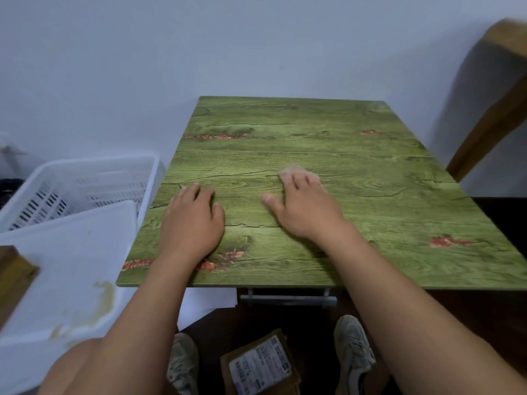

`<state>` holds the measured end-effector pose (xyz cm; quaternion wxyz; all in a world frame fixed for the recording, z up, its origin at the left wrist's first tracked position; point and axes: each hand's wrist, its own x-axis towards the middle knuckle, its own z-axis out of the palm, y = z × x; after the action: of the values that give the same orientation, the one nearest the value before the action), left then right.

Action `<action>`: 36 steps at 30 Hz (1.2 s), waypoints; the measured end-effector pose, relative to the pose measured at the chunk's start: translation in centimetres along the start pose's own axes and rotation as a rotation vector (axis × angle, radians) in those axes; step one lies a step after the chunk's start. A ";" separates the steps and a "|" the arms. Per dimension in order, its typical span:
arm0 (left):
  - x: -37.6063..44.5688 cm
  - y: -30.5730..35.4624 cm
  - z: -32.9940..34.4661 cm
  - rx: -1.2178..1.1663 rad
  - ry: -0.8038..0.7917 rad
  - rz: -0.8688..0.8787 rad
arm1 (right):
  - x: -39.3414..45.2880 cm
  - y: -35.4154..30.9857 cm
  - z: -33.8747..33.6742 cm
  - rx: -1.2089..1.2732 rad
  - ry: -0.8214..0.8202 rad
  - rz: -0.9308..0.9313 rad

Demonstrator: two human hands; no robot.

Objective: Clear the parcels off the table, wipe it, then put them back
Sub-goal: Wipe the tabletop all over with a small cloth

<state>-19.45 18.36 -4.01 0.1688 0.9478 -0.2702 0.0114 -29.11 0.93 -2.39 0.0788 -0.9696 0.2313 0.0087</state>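
Observation:
The green wood-patterned table [356, 155] fills the middle of the head view. My right hand [306, 208] lies flat on it, its fingers pressing a small pale cloth [291, 171] against the top; the hand and cloth are blurred. My left hand [192, 220] rests flat on the tabletop to the left, holding nothing. A stack of brown parcels [259, 364] with a white shipping label lies on the dark floor between my shoes, below the table's front edge.
A white slotted plastic crate [85, 181] stands left of the table, with a white stained lid or tray [65, 269] in front of it. A wooden chair frame [496, 104] stands at the right. White paper [208, 303] lies under the table's front left.

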 end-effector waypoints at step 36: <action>0.1 0.0 0.4 -0.035 0.096 0.065 | -1.4 1.3 0.0 0.032 0.032 -0.231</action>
<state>-19.41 18.17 -4.36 0.1978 0.9338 -0.2925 0.0578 -30.91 0.41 -2.52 0.0911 -0.9885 0.1194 -0.0196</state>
